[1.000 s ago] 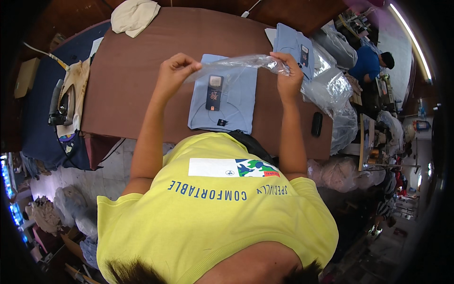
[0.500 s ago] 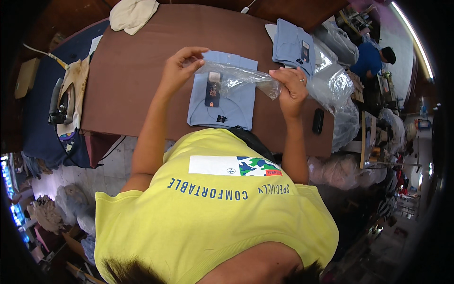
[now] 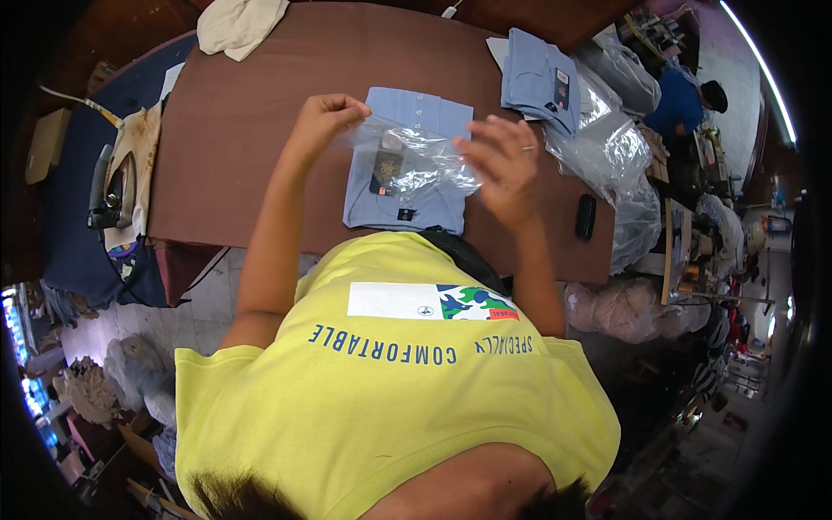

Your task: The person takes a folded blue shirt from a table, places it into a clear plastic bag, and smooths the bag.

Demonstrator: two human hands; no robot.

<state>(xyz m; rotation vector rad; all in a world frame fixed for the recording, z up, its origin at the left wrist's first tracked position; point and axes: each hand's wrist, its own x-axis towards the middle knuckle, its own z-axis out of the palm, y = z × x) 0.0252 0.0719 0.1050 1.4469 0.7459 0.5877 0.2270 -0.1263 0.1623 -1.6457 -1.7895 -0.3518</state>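
Observation:
A clear plastic bag [image 3: 425, 169] stretches sideways above a folded light blue shirt [image 3: 407, 214] on the brown table. My left hand [image 3: 331, 121] is closed, pinching the bag's left end between thumb and fingertips. At the bag's other end is my right hand [image 3: 509, 165], somewhat blurred, a ring on one finger. Its fingers are spread apart, the tips right by the plastic; whether they touch it is hard to tell. Through the film shows a dark hang tag [image 3: 386, 172] on the shirt. Buttons run down the shirt's far part.
More folded blue shirts [image 3: 539, 82] lie at the far right beside clear plastic bags [image 3: 598, 156]. A black case [image 3: 585, 217] rests near the table's right edge. An iron [image 3: 108, 195] stands at left; a cream cloth [image 3: 241, 26] lies far left. Another person [image 3: 676, 100] is at right.
My right hand has moved left, and its fingers have spread from their grip on the bag. The bag now hangs lower over the shirt. My left hand still pinches its end.

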